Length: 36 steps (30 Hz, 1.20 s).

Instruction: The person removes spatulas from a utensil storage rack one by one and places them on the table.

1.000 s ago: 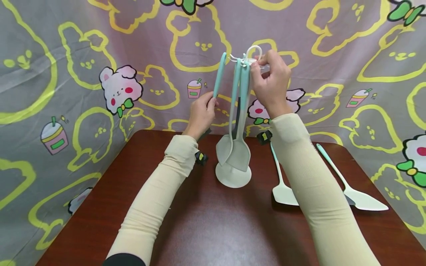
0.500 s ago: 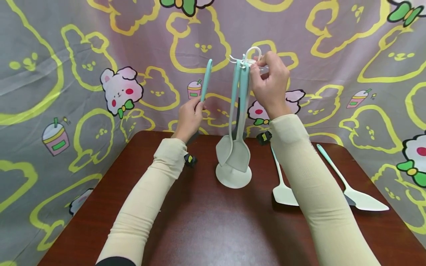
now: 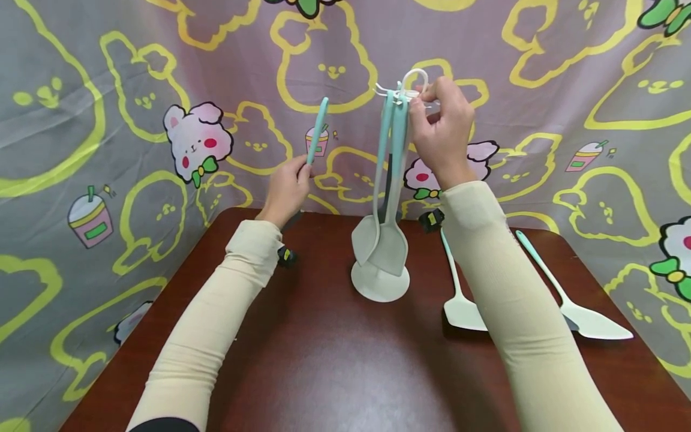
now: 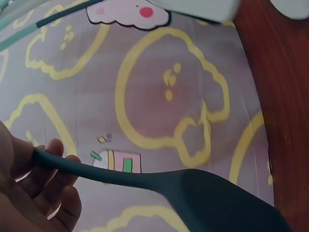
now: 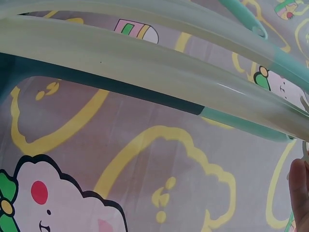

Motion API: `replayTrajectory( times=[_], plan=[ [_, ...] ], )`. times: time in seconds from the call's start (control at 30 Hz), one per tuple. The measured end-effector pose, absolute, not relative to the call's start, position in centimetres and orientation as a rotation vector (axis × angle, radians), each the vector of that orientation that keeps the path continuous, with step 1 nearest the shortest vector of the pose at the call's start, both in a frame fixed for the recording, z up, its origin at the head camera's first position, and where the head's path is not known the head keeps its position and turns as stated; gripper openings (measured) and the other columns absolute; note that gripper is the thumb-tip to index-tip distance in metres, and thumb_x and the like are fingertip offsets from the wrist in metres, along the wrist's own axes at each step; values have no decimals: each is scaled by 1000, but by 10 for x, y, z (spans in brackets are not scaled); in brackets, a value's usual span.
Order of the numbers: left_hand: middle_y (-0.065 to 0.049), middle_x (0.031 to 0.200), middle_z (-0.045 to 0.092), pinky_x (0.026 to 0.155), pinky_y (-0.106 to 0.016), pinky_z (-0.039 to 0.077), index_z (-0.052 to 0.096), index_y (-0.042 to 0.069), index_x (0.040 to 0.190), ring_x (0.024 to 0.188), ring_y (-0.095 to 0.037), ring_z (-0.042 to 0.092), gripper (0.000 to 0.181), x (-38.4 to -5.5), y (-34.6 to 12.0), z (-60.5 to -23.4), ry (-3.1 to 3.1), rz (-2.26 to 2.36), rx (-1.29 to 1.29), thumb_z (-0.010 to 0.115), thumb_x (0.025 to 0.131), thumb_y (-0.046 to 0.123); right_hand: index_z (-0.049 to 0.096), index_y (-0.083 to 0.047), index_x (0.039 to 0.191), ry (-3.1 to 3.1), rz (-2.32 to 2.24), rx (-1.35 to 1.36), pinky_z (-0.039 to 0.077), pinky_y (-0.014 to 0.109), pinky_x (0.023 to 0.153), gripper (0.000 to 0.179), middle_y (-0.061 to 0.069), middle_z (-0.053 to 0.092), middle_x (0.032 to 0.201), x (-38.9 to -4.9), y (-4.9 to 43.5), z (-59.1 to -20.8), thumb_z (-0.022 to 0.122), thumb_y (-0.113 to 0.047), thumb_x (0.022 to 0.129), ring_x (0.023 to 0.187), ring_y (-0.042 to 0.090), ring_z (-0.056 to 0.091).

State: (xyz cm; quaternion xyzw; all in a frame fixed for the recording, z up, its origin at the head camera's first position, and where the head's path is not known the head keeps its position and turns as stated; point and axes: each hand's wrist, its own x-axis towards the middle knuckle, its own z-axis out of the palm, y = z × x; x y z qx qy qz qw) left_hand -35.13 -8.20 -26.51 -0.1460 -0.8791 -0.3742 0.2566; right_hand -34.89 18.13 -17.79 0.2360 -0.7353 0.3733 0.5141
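My left hand (image 3: 287, 189) grips the mint handle of a spatula (image 3: 318, 129), held apart from the stand on its left. In the left wrist view the spatula's dark head (image 4: 217, 203) shows partly, cut off by the frame. My right hand (image 3: 442, 132) pinches the top of a white utensil stand (image 3: 380, 288) beside its ring. From the stand's hooks hang a pale turner (image 3: 391, 249), another pale utensil (image 3: 364, 237) and a dark-ended one (image 3: 388, 183) behind them. The right wrist view shows the hanging utensils close up, with only fingertips of my hand (image 5: 299, 186) at the edge.
On the right of the brown table (image 3: 345, 366) lie a pale turner (image 3: 463, 313), partly behind my right sleeve, and a pale pointed-looking utensil (image 3: 596, 324). A dark piece (image 3: 570, 323) shows next to it. A patterned curtain (image 3: 248, 54) surrounds the table's back and sides.
My left hand has moved left, carrying the spatula away from the stand's hooks. My right hand keeps its pinch at the stand's top.
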Motion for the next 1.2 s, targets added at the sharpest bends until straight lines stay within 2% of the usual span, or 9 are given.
replayTrajectory(
  times=[0.23,0.47,0.6,0.7,0.87,1.0,1.2],
  plan=[
    [-16,94,74,64,-32,39,69,3,97,68,-28,56,29,-356,-101,-264,-2443,-882,-376,46,104,17,55,9,83,-1746,989,524,47,3,66,27,19,67,93,-348,180,-176,53,-17,90,100,14,71],
    [-17,89,74,56,-28,37,74,4,103,59,-21,51,27,-357,-118,-264,-2494,-864,-296,50,103,17,56,9,84,-1748,992,520,47,4,66,27,18,67,93,-348,178,-177,54,-18,90,101,11,71],
    [-16,89,74,59,-29,39,75,6,104,66,-25,57,25,-362,-129,-268,-2507,-827,-281,54,100,17,56,9,84,-1741,978,528,47,4,66,27,18,67,93,-348,178,-177,53,-18,90,101,14,71],
    [-16,86,74,64,-32,41,76,5,98,73,-29,60,22,-366,-140,-273,-2511,-779,-270,55,98,15,55,8,84,-1742,981,539,47,4,65,27,17,67,93,-348,177,-178,53,-17,90,102,15,71],
    [-18,83,72,65,-35,42,74,2,92,74,-32,59,23,-370,-157,-281,-2528,-734,-231,55,98,13,56,8,84,-1746,995,537,47,5,65,26,17,66,91,-348,174,-180,53,-17,90,101,12,71],
    [-19,87,72,68,-36,43,74,1,99,77,-32,60,25,-373,-165,-286,-2580,-717,-176,53,99,14,57,8,85,-1743,999,517,48,6,66,26,17,66,91,-347,174,-179,54,-17,90,100,10,71],
    [-22,92,71,58,-28,40,70,-2,118,67,-26,56,29,-375,-174,-296,-2652,-780,-111,54,99,14,56,8,84,-1744,982,505,48,6,65,26,17,67,93,-347,176,-180,53,-18,89,100,13,70]
  ],
)
